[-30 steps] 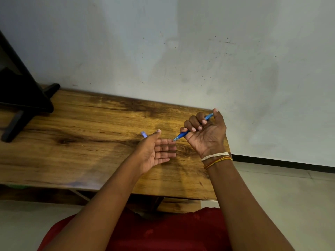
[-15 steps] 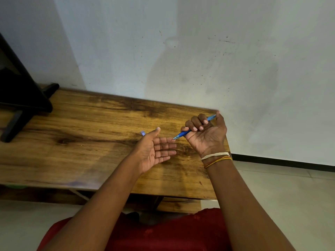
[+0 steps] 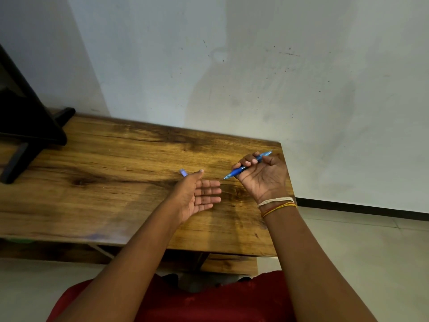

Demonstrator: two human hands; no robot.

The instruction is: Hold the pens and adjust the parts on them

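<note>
I see my right hand (image 3: 261, 175), fingers curled round the blue pen (image 3: 247, 165), tip just beside my flat, straight-fingered left hand (image 3: 197, 195).

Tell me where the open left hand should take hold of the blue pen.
Probably the bare front section of the blue pen just behind its tip, coming from the left hand's own side. The right hand wraps the middle, and the tip slants down-left toward the open palm.

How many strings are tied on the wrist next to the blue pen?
3 that I can tell: a white thread nearest the right hand, then an orange thread and a yellow thread close together below it. More may be hidden behind the wrist.
</note>
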